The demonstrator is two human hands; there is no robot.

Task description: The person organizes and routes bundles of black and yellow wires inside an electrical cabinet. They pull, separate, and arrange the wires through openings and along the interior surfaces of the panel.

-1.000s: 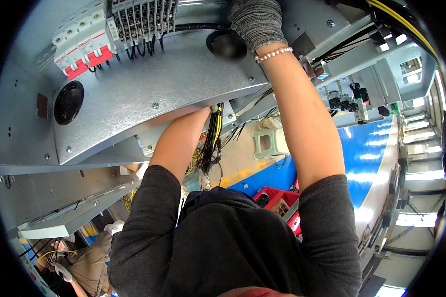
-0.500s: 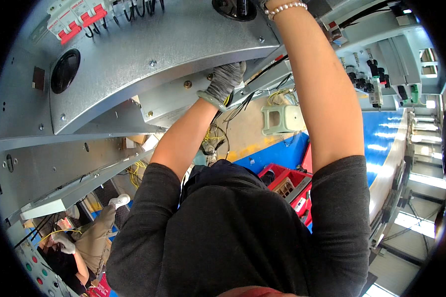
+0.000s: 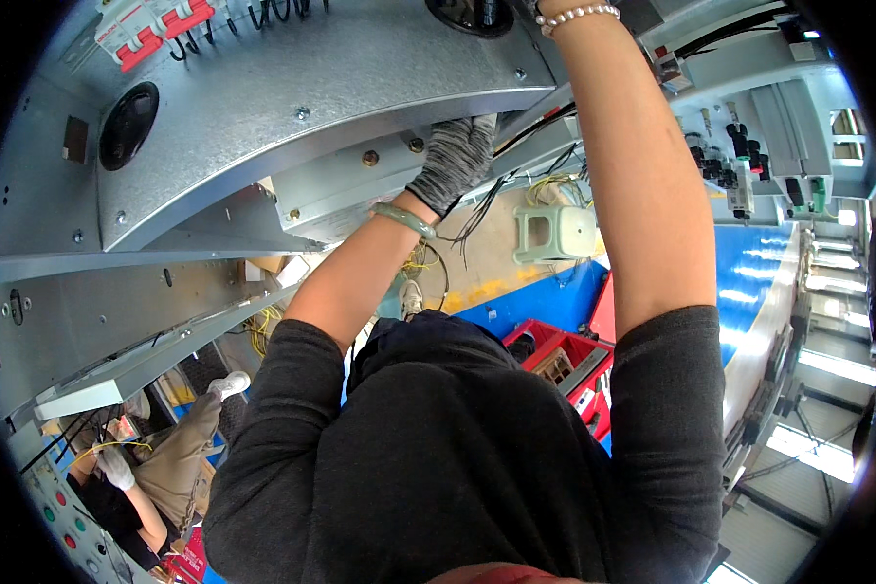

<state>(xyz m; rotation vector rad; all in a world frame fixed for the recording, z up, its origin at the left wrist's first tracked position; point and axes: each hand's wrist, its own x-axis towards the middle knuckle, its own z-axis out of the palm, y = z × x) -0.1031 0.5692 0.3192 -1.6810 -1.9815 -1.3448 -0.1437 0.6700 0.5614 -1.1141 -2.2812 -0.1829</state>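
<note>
My left hand [image 3: 455, 161], in a grey knitted glove with a green bangle at the wrist, reaches up under the front lip of a grey metal cabinet panel [image 3: 263, 146]. Its fingertips go behind the lip, so I cannot see what they touch. Thin black wires [image 3: 479, 212] hang beside the glove. My right forearm [image 3: 633, 165], with a beaded bracelet [image 3: 579, 15], extends past the panel's right end. The right hand is cut off by the upper edge except for a sliver of glove, and its fingers are hidden.
Red-and-white circuit breakers [image 3: 156, 29] and a black round grommet [image 3: 129, 127] sit on the cabinet. Below are a pale green stool [image 3: 555, 234] and a red toolbox [image 3: 565, 365]. A co-worker's white-gloved hand [image 3: 115, 467] is at lower left, near a button panel [image 3: 68, 526].
My left hand has shifted slightly right, and more of the back of its glove shows. The right forearm has moved a little right. The co-worker's gloved hand has shifted slightly.
</note>
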